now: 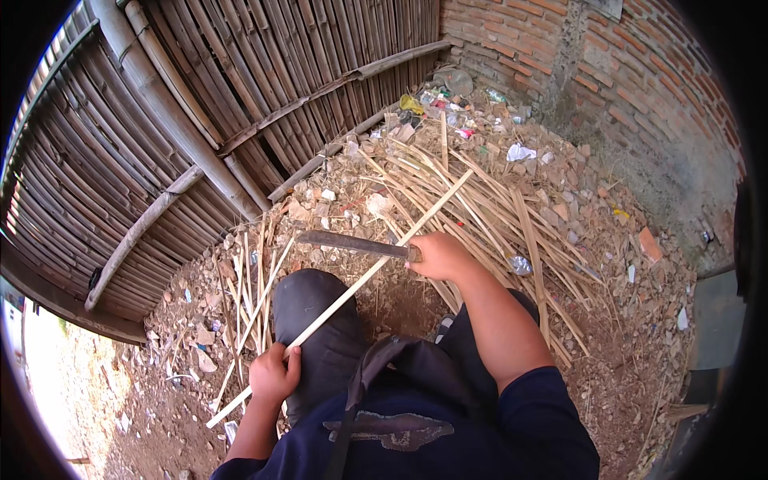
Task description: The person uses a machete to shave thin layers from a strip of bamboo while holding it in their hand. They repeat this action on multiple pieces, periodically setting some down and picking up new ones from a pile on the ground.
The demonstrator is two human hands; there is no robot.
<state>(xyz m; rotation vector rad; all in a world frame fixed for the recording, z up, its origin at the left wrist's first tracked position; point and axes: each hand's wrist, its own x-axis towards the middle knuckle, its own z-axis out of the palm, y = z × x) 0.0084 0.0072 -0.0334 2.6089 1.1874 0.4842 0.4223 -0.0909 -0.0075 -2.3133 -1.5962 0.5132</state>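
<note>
My left hand point(274, 374) is closed around a long, pale bamboo strip point(344, 298), close to its lower end. The strip slants up and to the right across my left knee, its far end over the pile of strips. In my right hand point(437, 258) is the handle of a machete point(352, 242), fingers wrapped round it. The dark blade points left and crosses the strip just left of my right hand. Whether the edge presses into the strip I cannot tell.
Many bamboo strips point(496, 216) lie heaped ahead and to the right, with fewer strips point(254, 296) beside my left knee. Rubble and litter point(448, 104) cover the ground. A bamboo wall point(264, 72) stands at left, a brick wall point(632, 96) at right.
</note>
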